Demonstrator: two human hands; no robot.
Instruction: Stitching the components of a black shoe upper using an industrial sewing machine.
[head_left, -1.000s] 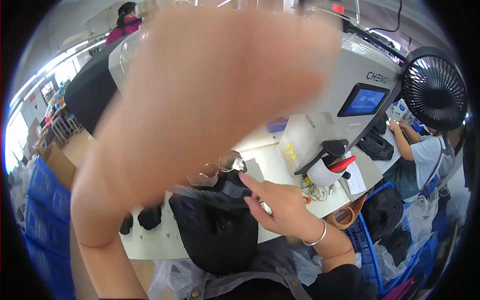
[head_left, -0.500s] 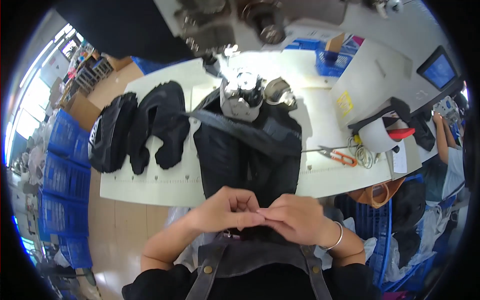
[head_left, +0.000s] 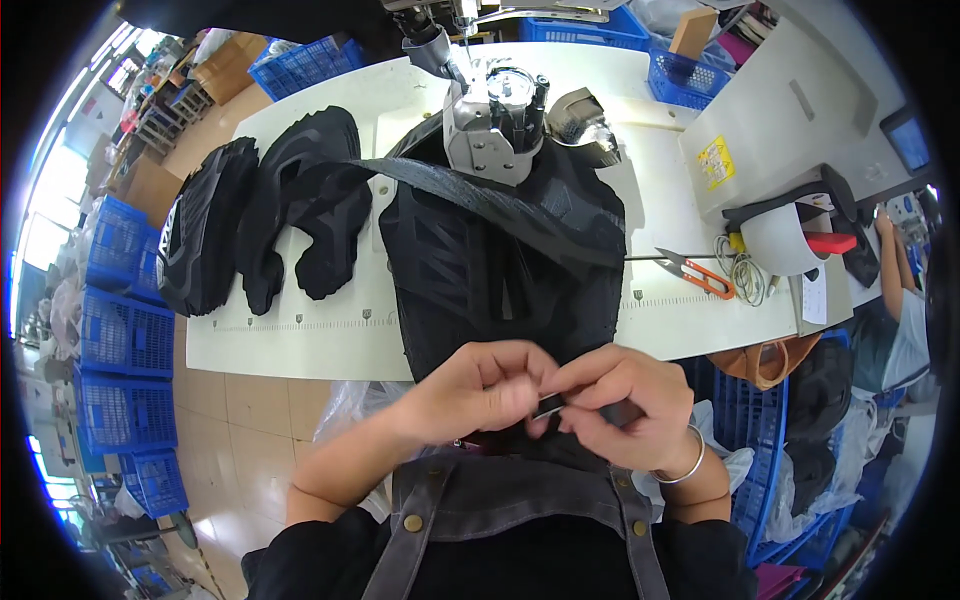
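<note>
Close together at the table's front edge, my left hand (head_left: 478, 398) and my right hand (head_left: 635, 405) pinch a small dark strip (head_left: 550, 405) with a pale edge. Its exact kind is hard to make out, since fingers cover most of it. Beneath and beyond them lies a black fabric panel (head_left: 440, 300) with a raised pattern, its far part under the sewing machine's metal head (head_left: 490, 145). A dark grey band (head_left: 450, 190) runs slantwise across the panel.
Stacked black shoe-upper-like pieces (head_left: 325, 190) lie on the white table (head_left: 300, 350) at left. Orange-handled thread snips (head_left: 700, 275) and a coiled cord (head_left: 740, 275) sit at right. Blue crates (head_left: 125, 330) stand along the left; another blue crate (head_left: 745, 450) is at lower right.
My view has tipped down and nearer the table. My hands have shifted slightly right and up; the right fingers have spread, and the small dark strip now shows between the hands.
</note>
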